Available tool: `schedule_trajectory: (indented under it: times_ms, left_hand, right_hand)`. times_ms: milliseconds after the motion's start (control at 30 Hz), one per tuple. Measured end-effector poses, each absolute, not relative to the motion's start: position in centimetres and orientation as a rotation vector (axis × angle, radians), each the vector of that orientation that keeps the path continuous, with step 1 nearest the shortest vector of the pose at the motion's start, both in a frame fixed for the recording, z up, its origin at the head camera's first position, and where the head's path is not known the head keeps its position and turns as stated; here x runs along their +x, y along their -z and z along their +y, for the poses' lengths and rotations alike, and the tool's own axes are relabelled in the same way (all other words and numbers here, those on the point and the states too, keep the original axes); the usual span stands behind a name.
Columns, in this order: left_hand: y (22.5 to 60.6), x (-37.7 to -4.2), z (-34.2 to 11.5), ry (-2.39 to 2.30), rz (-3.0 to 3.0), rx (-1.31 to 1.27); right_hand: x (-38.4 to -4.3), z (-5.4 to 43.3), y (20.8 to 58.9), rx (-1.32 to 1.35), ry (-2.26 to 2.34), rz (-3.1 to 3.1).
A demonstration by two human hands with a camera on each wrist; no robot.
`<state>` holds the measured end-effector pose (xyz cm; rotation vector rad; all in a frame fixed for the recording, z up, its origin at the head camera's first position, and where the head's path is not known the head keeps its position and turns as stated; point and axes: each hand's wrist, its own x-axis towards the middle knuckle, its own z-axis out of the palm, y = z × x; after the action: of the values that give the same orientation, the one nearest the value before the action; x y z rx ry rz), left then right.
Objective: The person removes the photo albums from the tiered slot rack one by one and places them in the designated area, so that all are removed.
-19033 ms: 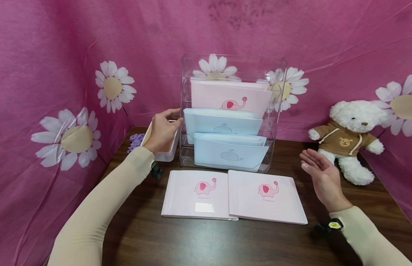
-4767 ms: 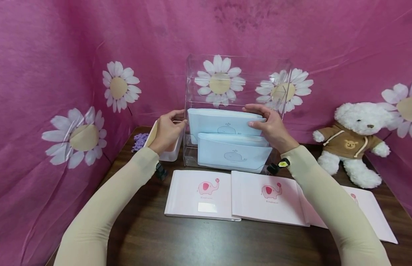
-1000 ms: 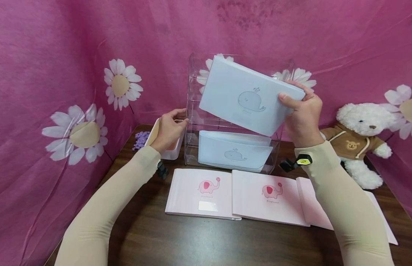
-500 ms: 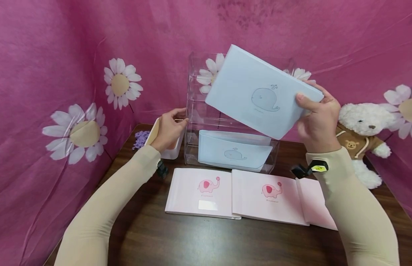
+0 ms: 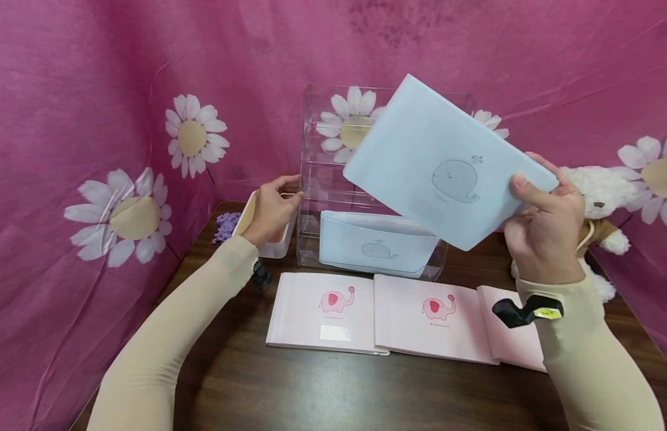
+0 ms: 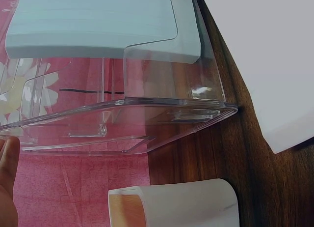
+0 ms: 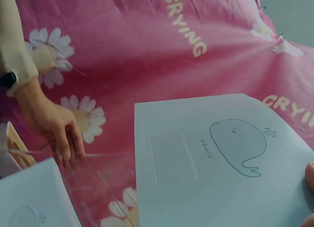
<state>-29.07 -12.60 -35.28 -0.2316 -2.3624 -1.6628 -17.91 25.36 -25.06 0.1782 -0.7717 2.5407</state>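
Note:
A light-blue photo album (image 5: pixel 414 161) with a whale on its cover is tilted in the air, its left part overlapping the clear rack in the head view. My right hand (image 5: pixel 554 221) grips its right end, thumb on the front cover. My left hand (image 5: pixel 271 209) holds the left side edge of the clear tiered rack (image 5: pixel 306 143), fingertips and thumb at the panel. A second blue whale album (image 5: pixel 349 245) leans in the rack's lowest tier. In the right wrist view the held album (image 7: pixel 171 128) shows the word Whale.
Pink elephant albums (image 5: pixel 295 305), (image 5: pixel 398 323), (image 5: pixel 513 329) lie in a row before the rack, partly under the right forearm. A white box (image 5: pixel 282 248) and purple flowers (image 5: pixel 225 226) stand left. A teddy bear (image 5: pixel 615 239) sits right, partly hidden behind the right hand.
The right hand took the blue whale album from the middle tier, raised it, then moved it right with more tilt. Earlier, a pink album left the upper tier. The left hand stays at the rack.

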Motion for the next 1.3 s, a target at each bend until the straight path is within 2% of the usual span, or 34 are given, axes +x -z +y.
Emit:
schedule_trajectory:
  times_ms: [400,733,1033,1300]
  left_hand:
    - [35.2,-29.1,-12.6,1.669,-2.371,-0.229]
    - [35.3,-29.1,-12.7,1.671,-2.366,-0.262]
    - [35.3,-29.0,-12.6,1.656,-2.379,-0.237]
    - [35.4,-29.0,-12.6,1.664,-2.386,-0.228]
  right_hand:
    - [-14.1,26.1,27.2,0.361,-2.759,-0.742]
    - [-11.7,26.2,30.4,0.507,-2.885,-0.900]
    - [-9.5,25.3,34.4,0.448,-2.953,-1.225]
    - [-7.7,24.6,37.6,0.192,-3.079,-1.610]
